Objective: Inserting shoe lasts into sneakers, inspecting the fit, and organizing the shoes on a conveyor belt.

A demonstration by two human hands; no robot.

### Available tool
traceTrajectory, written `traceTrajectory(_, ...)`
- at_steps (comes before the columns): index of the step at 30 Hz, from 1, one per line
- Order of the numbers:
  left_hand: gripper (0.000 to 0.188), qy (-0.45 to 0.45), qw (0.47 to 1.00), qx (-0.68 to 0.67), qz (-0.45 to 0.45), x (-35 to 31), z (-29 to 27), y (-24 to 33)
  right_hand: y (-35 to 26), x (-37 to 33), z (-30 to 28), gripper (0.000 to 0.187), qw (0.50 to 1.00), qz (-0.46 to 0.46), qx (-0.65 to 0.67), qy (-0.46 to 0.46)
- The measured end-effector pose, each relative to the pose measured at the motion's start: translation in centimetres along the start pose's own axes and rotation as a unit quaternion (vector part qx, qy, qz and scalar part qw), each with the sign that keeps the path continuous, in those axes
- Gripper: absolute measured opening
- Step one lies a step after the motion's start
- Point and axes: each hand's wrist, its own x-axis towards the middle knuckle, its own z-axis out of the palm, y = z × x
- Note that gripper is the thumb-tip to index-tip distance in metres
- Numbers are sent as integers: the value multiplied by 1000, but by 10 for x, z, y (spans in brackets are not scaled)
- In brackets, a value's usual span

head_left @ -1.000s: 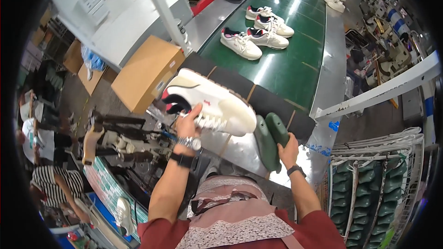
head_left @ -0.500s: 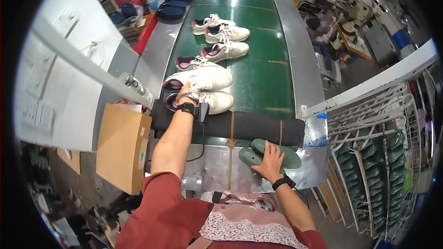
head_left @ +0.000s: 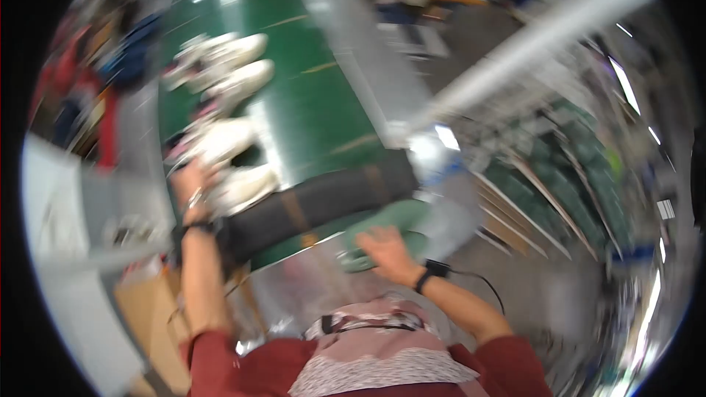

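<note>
The view is smeared by motion. My left hand is at the heel end of the nearest white sneakers; its fingers are too blurred to show a grip. One white sneaker lies just beyond the hand, and another sneaker sits to its right, by the dark roller. My right hand rests with its fingers spread over a pair of green shoe lasts at the near end of the conveyor.
More white sneakers stand farther up the green conveyor belt. A dark padded roll crosses its near end. A white rail slants at right above a rack of green lasts. A cardboard box stands at left.
My view has swung to the right and tilted, so the belt and sneakers appear farther left. My left hand stays by the sneakers, and my right hand stays on the green lasts.
</note>
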Motion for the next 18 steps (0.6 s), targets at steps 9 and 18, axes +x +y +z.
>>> traceTrajectory(9,45,-261,933,215,125,-185,164,-212,-46,-76,51,83,920,247,198,229)
traceTrajectory(18,56,-356,912,174,-108,-231,173,-278,-61,-92,127,122,655,411,607,182)
